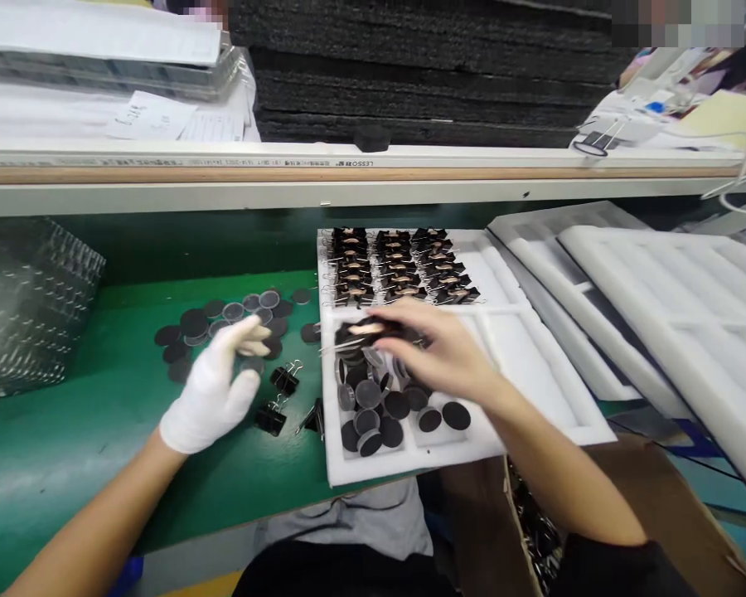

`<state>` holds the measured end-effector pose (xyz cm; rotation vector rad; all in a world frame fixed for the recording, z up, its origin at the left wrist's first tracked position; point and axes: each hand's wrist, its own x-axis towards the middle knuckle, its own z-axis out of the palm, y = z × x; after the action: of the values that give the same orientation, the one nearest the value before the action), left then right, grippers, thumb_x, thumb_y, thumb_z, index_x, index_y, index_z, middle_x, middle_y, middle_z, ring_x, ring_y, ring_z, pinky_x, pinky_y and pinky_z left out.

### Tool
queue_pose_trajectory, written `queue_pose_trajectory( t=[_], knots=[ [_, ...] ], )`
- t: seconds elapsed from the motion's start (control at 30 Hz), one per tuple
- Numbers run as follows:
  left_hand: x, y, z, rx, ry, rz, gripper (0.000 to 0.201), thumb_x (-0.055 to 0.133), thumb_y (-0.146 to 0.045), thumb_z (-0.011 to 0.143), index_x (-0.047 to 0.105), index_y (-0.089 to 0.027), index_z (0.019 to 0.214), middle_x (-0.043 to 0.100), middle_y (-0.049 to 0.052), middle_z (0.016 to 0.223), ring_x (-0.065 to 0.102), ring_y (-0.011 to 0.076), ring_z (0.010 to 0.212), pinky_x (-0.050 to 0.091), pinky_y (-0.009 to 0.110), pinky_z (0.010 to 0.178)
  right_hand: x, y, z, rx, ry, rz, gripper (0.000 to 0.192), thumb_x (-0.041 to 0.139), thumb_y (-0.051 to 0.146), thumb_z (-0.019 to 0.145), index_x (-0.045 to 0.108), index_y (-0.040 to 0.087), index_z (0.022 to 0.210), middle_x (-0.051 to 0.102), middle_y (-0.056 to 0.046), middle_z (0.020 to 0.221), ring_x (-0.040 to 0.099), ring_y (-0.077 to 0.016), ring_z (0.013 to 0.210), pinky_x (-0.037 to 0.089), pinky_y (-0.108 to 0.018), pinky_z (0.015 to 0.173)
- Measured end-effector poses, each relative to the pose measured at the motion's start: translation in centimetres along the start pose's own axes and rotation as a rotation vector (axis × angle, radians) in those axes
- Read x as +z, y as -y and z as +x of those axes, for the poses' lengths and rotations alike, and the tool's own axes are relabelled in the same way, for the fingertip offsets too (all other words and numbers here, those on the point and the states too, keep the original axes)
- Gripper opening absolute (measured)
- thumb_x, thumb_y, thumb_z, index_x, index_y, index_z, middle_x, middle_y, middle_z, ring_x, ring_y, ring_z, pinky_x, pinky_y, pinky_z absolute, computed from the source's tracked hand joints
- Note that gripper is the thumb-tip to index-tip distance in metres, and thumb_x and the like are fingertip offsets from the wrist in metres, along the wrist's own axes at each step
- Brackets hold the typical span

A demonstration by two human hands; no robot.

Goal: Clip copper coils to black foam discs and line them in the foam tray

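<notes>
One gloved left hand (215, 385), loosely spread, hangs over dark discs (194, 322); the bare right hand (444, 348) pinches a black clipped piece (351, 334) above a white foam tray (535, 356).

- "LESSO" runs along the long white plastic strip (360, 163) at the shelf edge; its smaller print escapes me.
- Handwritten characters, too blurred to read surely, mark the white paper slip (152, 116) up there.

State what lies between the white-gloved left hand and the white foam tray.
Between the left hand and the tray, the head view shows three black metal binder clips and dark discs on the green tabletop.
</notes>
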<state>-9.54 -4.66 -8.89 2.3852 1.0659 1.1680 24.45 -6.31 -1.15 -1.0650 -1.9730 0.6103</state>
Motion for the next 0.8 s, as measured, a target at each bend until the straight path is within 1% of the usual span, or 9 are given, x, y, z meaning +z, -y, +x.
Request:
queue_pose_trajectory(
  t=[0.07,0.1,0.17,0.23,0.3,0.4,0.53,0.67,0.8],
  knots=[
    [-1.0,0.7,0.3,-0.111,-0.059,0.08,0.05,0.048,-0.027,0.099,0.05,-0.024,0.149,0.071,0.01,0.119,0.074,0.0215,0.096,0.062,0.043,0.09,-5.2,-3.2,-0.2,0.004,-0.101,-0.096,0.029,0.073,0.026,0.094,0.073,0.028,0.123,0.077,-0.004,0.118,0.072,-0.024,0.109,0.057,-0.043,0.1],
    [-1.3,0.9,0.4,-0.189,-0.07,0.098,0.043,0.046,-0.028,0.101,0.056,-0.024,0.142,0.073,0.008,0.113,0.075,0.0224,0.097,0.062,0.043,0.091,-7.9,-5.2,-0.1,0.06,-0.118,-0.146,0.029,0.073,0.028,0.094,0.073,0.028,0.123,0.076,-0.005,0.121,0.071,-0.0254,0.114,0.055,-0.045,0.105],
    [-1.9,1.0,0.7,-0.328,-0.089,0.065,0.035,0.043,-0.031,0.104,0.064,-0.025,0.131,0.076,0.005,0.098,0.075,0.0232,0.099,0.061,0.044,0.093,-12.9,-9.5,0.3,0.194,-0.177,-0.242,0.029,0.071,0.031,0.092,0.072,0.024,0.12,0.076,-0.007,0.122,0.072,-0.0281,0.114,0.055,-0.047,0.105],
    [-2.1,0.7,0.7,-0.401,-0.114,0.012,0.034,0.041,-0.034,0.105,0.068,-0.026,0.124,0.077,0.003,0.091,0.076,0.023,0.098,0.061,0.043,0.093,-16.9,-13.8,1.3,0.395,-0.213,-0.476,0.028,0.07,0.029,0.09,0.073,0.023,0.117,0.076,-0.009,0.122,0.07,-0.0285,0.118,0.051,-0.046,0.111],
    [-2.1,0.4,0.6,-0.423,-0.124,0.014,0.033,0.042,-0.035,0.105,0.069,-0.027,0.122,0.078,0.002,0.091,0.076,0.0226,0.098,0.061,0.043,0.093,-19.4,-17.4,2.6,0.48,-0.229,-0.557,0.021,0.072,0.026,0.09,0.075,0.021,0.111,0.075,-0.013,0.123,0.067,-0.0306,0.121,0.047,-0.05,0.114],
    [-2.1,0.4,0.4,-0.429,-0.11,0.062,0.032,0.045,-0.035,0.104,0.071,-0.028,0.12,0.078,0.002,0.091,0.076,0.0231,0.099,0.06,0.043,0.094,-21.0,-21.4,4.5,0.556,-0.219,-0.595,0.018,0.072,0.029,0.097,0.073,0.019,0.111,0.073,-0.012,0.122,0.067,-0.0268,0.117,0.049,-0.051,0.11],
    [-2.0,0.4,0.4,-0.476,-0.138,-0.005,0.029,0.048,-0.037,0.102,0.072,-0.033,0.117,0.078,0.0,0.089,0.076,0.025,0.092,0.062,0.047,0.09,-21.1,-24.9,6.1,0.609,-0.145,-0.571,0.026,0.063,0.038,0.105,0.068,0.019,0.123,0.068,-0.009,0.128,0.068,-0.0225,0.11,0.058,-0.045,0.098],
    [-2.0,0.1,0.9,-0.566,-0.192,-0.107,0.026,0.053,-0.041,0.099,0.076,-0.041,0.112,0.078,-0.002,0.086,0.075,0.0266,0.082,0.063,0.051,0.087,-20.4,-26.3,6.5,0.604,-0.058,-0.534,0.027,0.058,0.037,0.107,0.067,0.02,0.126,0.066,-0.01,0.132,0.067,-0.0231,0.113,0.057,-0.046,0.1],
    [-2.1,-0.1,1.4,-0.653,-0.232,-0.141,0.026,0.053,-0.045,0.099,0.078,-0.043,0.106,0.078,-0.002,0.083,0.074,0.0278,0.08,0.062,0.053,0.086,-19.5,-25.7,6.3,0.605,-0.012,-0.54,0.027,0.057,0.038,0.108,0.068,0.02,0.124,0.066,-0.009,0.131,0.066,-0.0242,0.117,0.056,-0.047,0.102]
  ],
)
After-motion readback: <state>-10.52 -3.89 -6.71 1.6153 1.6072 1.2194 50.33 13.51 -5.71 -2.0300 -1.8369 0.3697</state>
